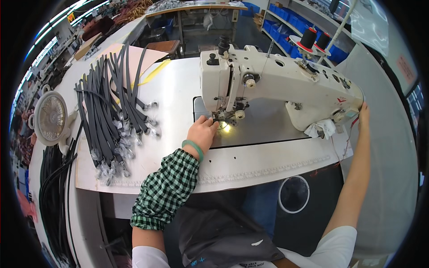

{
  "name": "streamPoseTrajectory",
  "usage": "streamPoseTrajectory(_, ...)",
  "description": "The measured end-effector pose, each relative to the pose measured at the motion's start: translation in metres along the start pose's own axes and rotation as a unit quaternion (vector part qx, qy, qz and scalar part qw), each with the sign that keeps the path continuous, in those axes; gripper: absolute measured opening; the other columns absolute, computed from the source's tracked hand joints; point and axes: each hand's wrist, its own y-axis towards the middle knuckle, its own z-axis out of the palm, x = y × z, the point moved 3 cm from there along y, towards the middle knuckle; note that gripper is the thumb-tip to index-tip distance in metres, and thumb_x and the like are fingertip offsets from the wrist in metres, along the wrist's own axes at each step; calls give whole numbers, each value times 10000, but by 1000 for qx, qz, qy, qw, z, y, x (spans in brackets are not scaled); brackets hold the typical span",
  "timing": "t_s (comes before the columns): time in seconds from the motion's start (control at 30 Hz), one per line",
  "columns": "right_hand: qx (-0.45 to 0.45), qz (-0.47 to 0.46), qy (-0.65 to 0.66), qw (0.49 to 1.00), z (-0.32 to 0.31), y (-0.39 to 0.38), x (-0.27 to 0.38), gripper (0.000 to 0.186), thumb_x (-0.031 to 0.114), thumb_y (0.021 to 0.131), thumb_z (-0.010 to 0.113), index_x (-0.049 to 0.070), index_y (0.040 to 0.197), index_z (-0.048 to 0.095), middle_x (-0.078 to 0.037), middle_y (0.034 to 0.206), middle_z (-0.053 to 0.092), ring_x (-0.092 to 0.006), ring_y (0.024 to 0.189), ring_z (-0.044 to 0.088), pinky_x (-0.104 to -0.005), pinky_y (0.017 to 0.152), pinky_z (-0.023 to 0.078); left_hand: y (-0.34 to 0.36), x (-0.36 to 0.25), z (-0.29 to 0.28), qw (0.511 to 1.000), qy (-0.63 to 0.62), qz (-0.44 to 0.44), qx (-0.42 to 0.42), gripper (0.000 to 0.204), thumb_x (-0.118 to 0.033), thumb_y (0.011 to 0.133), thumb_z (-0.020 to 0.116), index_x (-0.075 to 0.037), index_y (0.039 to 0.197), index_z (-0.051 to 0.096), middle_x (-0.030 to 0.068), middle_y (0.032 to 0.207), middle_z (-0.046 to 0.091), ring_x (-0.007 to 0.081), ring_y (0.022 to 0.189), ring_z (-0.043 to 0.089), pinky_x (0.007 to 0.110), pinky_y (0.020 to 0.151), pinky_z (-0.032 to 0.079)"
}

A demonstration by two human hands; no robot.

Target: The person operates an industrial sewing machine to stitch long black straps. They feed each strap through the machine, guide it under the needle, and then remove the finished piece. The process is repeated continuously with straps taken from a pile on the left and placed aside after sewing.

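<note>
A white sewing machine (268, 73) stands on the table in front of me. My left hand (203, 133), with a green bangle and a checked sleeve cover, is at the needle area, beside the presser foot. Its fingers are bent and pressed together; what they hold, if anything, is too small to make out. A small lamp lights the metal bed (268, 127) just right of the fingertips. My right hand (364, 112) touches the machine's right end, its fingers mostly hidden behind the housing.
Many dark straps (105, 111) with plastic-wrapped ends lie on the table's left side. A fan (50, 117) stands at the left edge, with more black straps (53, 201) hanging below. Black thread spools (308, 38) stand behind the machine. Blue bins (290, 20) fill shelves at the back.
</note>
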Motion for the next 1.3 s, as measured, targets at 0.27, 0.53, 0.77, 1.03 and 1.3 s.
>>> streamPoseTrajectory(0.27, -38, 22, 126, 991, 18, -36, -42, 486, 403, 910, 320, -18, 1106, 464, -118, 1043, 553, -206, 941, 517, -306, 797, 400, -1, -2, -1, 1000, 15, -14, 22, 301, -18, 642, 558, -59, 937, 603, 72, 928, 598, 207, 854, 524, 276, 753, 459)
streamPoseTrajectory(0.53, -22, -22, 169, 985, 14, -21, -43, 463, 403, 913, 312, -5, 1062, 472, -100, 982, 549, -190, 896, 519, -307, 775, 412, 1, -4, -1, 998, 29, 30, -42, 125, -90, 695, 542, -50, 801, 595, 49, 751, 561, 201, 788, 504, 279, 712, 445)
streamPoseTrajectory(0.77, 55, -163, -219, 960, 4, 64, 5, 485, 414, 887, 329, 2, 1037, 536, -173, 977, 578, -292, 913, 541, -370, 791, 401, 14, 46, -4, 992, 89, -63, 57, 199, -67, 654, 559, -85, 846, 604, 34, 811, 584, 206, 813, 507, 283, 737, 437)
streamPoseTrajectory(1.03, -44, -128, -17, 991, -6, 70, -76, 570, 466, 867, 354, -56, 1031, 512, -202, 972, 559, -301, 901, 531, -363, 804, 398, 27, 55, 7, 983, 105, -142, 45, 89, -104, 684, 533, -104, 708, 619, 33, 735, 581, 211, 827, 511, 301, 712, 450)
streamPoseTrajectory(1.3, 17, 44, 176, 983, 43, -4, -73, 546, 443, 895, 324, 26, 1244, 357, -135, 1152, 485, -253, 1011, 500, -322, 794, 443, -5, 63, -1, 987, 97, -122, -25, 284, -50, 712, 519, -62, 990, 580, 128, 1083, 531, 232, 930, 500, 312, 798, 426)
